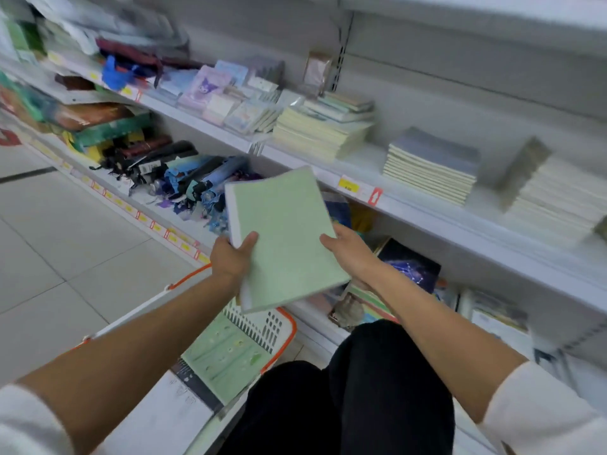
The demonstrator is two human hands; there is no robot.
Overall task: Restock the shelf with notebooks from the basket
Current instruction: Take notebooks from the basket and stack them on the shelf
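A small stack of pale green notebooks (282, 238) is held in the air in front of the shelving, above the basket. My left hand (231, 259) grips its left edge, thumb on the cover. My right hand (348, 254) holds its right edge, thumb on top and fingers underneath. The white basket with an orange rim (285, 336) stands on the floor below my arms and holds more green notebooks (223, 359). On the middle shelf (410, 205) lie stacks of cream notebooks (318, 133), blue-grey covered ones (433, 165) and white ones (555, 198).
The lower shelf carries folded umbrellas (170, 172) on the left and a dark star-pattern book (410, 264) on the right. Small stationery packs (223, 93) fill the middle shelf's left. My dark-trousered knees (348, 389) are below. Tiled floor (65, 244) spreads to the left.
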